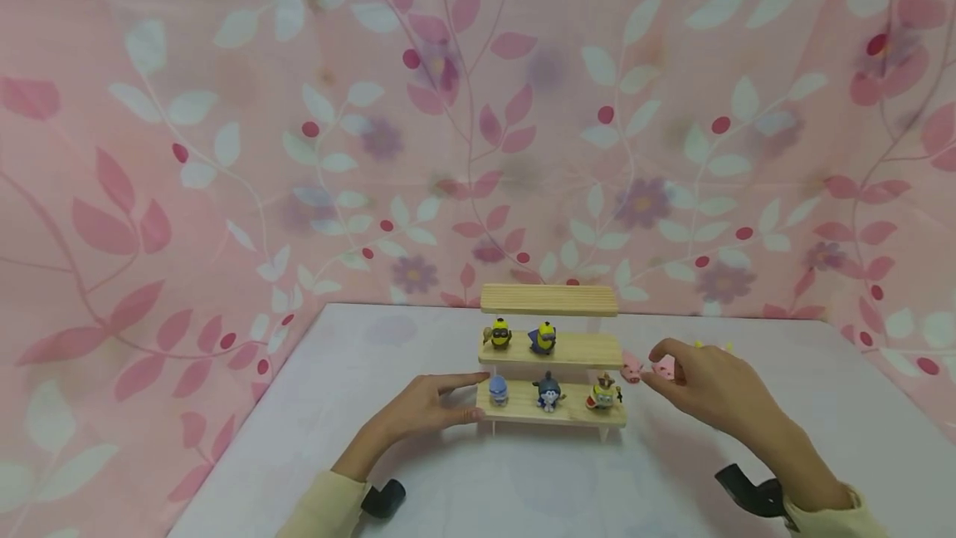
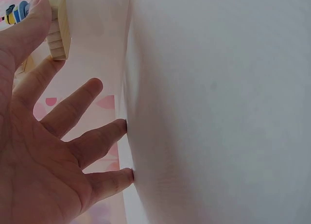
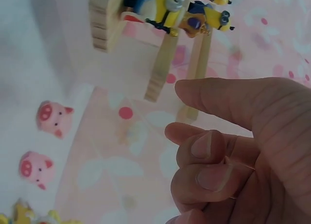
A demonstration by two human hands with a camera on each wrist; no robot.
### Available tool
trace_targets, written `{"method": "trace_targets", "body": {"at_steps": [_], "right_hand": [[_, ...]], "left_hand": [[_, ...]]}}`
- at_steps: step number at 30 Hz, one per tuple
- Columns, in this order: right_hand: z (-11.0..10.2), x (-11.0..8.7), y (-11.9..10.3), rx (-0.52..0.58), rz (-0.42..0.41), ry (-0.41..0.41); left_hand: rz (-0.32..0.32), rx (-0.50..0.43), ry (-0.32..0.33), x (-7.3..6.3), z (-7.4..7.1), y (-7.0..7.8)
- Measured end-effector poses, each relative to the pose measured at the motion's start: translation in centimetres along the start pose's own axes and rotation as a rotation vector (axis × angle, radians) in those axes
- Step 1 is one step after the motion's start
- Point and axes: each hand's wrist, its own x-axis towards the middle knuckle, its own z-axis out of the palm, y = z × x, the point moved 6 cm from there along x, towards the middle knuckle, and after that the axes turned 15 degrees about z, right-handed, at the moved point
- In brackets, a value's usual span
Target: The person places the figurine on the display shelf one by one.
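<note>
A three-tier wooden display shelf (image 1: pixel 553 413) stands on the table. My left hand (image 1: pixel 427 407) holds the left end of its lowest board, thumb at the front and index finger at the back; the other fingers spread out in the left wrist view. On that board stand a blue-capped figurine (image 1: pixel 498 390), a dark-hatted figurine (image 1: pixel 548 393) and a crowned minion figurine (image 1: pixel 601 394). Two minion figurines, one left (image 1: pixel 499 335) and one right (image 1: pixel 543 339), stand on the middle board. My right hand (image 1: pixel 720 384) hovers right of the shelf, fingers loosely bent, holding nothing.
Two pink pig figurines, one nearer the shelf (image 3: pixel 54 118) and one farther (image 3: pixel 36 168), lie on the white table (image 1: pixel 299 438) beyond my right hand. Yellow figurines (image 3: pixel 24 215) are partly visible beside them. The top board (image 1: pixel 548 300) is bare. A floral pink cloth (image 1: pixel 478 148) hangs behind.
</note>
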Motion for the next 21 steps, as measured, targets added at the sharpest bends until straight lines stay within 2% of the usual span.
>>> {"method": "trace_targets", "body": {"at_steps": [9,21], "right_hand": [[0.8,-0.8,2.3,-0.020,0.011,0.018],[1.8,-1.0,5.0,-0.047,0.060,-0.078]], "left_hand": [[0.011,0.007,0.001,0.0,-0.1,0.0],[0.028,0.005,0.008,0.0,-0.1,0.2]]}}
